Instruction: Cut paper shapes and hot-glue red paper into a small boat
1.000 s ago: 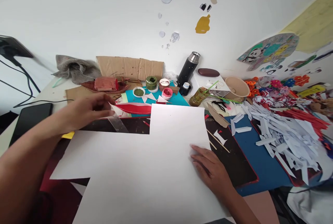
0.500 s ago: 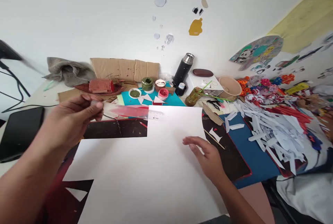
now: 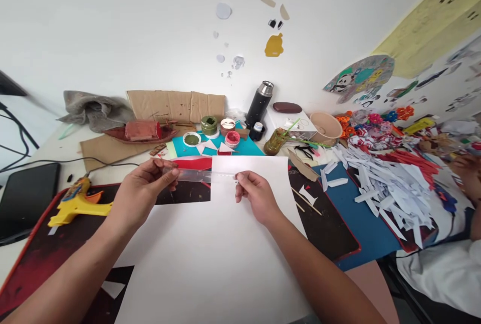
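A clear plastic ruler [image 3: 195, 176] is stretched level between my two hands, above the top part of a large white paper sheet [image 3: 214, 249]. My left hand [image 3: 145, 188] pinches one end between thumb and fingers. At the other end, my right hand [image 3: 259, 196] has closed its thumb and fingertips on the ruler. The paper has a corner cut away at its upper left, where the dark mat [image 3: 190, 192] shows. Behind the ruler lies a red piece [image 3: 193, 163].
A yellow glue gun [image 3: 80, 206] rests left of my forearm. Paint jars [image 3: 209, 126] and a black flask [image 3: 260, 103] stand at the back. White paper strips [image 3: 391, 188] are heaped on the right, near another person's white-clothed leg [image 3: 443, 274].
My right hand has risen from over the paper and taken the ruler's right end. My left hand has shifted right and slightly down, bringing the glue gun into view.
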Action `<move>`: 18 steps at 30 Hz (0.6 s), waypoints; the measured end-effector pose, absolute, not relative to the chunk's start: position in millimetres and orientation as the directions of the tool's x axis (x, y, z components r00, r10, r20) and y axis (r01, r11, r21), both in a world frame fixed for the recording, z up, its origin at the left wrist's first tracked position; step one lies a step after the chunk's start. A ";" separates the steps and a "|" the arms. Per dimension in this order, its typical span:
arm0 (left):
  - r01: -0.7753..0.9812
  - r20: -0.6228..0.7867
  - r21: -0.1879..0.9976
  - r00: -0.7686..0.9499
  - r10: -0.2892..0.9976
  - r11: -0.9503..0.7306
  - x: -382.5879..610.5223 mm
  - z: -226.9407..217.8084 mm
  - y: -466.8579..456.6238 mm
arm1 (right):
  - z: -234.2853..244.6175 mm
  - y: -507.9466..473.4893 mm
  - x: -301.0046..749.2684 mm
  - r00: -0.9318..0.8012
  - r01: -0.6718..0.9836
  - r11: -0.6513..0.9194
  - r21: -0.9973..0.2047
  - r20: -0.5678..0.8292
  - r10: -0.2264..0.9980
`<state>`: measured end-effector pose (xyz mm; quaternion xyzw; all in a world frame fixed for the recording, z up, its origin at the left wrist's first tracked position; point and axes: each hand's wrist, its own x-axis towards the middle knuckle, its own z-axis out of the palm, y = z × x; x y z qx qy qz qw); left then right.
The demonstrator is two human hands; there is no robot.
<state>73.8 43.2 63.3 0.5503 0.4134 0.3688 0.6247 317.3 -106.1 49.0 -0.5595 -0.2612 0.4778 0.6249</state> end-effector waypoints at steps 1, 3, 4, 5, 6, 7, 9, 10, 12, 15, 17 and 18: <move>0.010 -0.098 0.995 0.398 0.912 0.103 73.1 63.5 43.4 | 46.3 -101.6 316.8 0.425 -0.314 -0.068 -0.947 -0.204 0.882; 0.054 -0.037 0.998 0.383 0.923 0.017 69.6 66.0 46.9 | 41.1 -94.3 317.7 0.477 -0.333 -0.023 -0.943 -0.190 0.858; 0.102 0.006 0.994 0.346 0.938 -0.044 67.2 68.0 50.6 | 38.8 -91.4 319.3 0.512 -0.343 0.006 -0.939 -0.182 0.840; 0.181 0.051 0.977 0.301 0.952 -0.110 64.7 70.3 55.5 | 36.6 -89.1 321.6 0.549 -0.354 0.039 -0.934 -0.174 0.817; 0.289 0.096 0.942 0.259 0.961 -0.171 62.6 72.5 61.5 | 34.6 -87.3 324.4 0.586 -0.365 0.073 -0.928 -0.169 0.792; 0.418 0.120 0.883 0.238 0.964 -0.213 61.1 74.1 68.3 | 32.6 -85.9 327.5 0.621 -0.375 0.108 -0.921 -0.164 0.766; 0.598 0.122 0.748 0.302 0.945 -0.288 60.7 74.6 82.5 | 29.2 -84.3 333.9 0.668 -0.390 0.162 -0.906 -0.158 0.727; 0.628 0.109 0.711 0.348 0.931 -0.317 61.8 73.0 89.0 | 27.7 -84.0 336.6 0.679 -0.395 0.177 -0.901 -0.156 0.718; 0.657 0.084 0.649 0.440 0.894 -0.385 66.0 66.8 99.2 | 25.3 -84.1 340.5 0.684 -0.403 0.189 -0.896 -0.157 0.713; 0.697 0.049 0.552 0.522 0.851 -0.459 73.5 53.5 106.1 | 23.2 -84.5 342.6 0.684 -0.428 0.200 -0.882 -0.171 0.710; 0.730 0.014 0.491 0.540 0.842 -0.476 76.9 46.2 106.8 | 22.5 -84.2 342.6 0.688 -0.441 0.212 -0.872 -0.177 0.703; 0.746 -0.001 0.465 0.539 0.842 -0.477 77.9 43.9 106.7 | 22.3 -83.9 342.5 0.694 -0.441 0.218 -0.871 -0.176 0.699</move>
